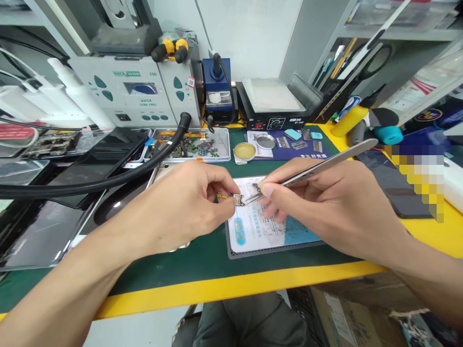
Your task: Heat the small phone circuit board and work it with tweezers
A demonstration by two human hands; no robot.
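Two hands meet over the middle of the desk (pixel 202 262), above a small printed mat (pixel 253 231) that lies on the green surface. The left hand (pixel 188 202) pinches a tiny component (pixel 237 198) with a short yellow strip between thumb and fingertips, holding it just above the mat's far left part. The right hand (pixel 318 202) is closed around metal tweezers (pixel 311 171), whose tips touch the component from the right; the long shaft slants up to the far right. Far from the hands, a metal tray (pixel 202 144) of small circuit parts sits beside a round tin of yellowish paste (pixel 245 151). A thick black hose (pixel 108 178) curves across the left side over a dark phone (pixel 104 154). A grey station (pixel 133 91) and a black hot plate (pixel 275 103) stand along the far edge.
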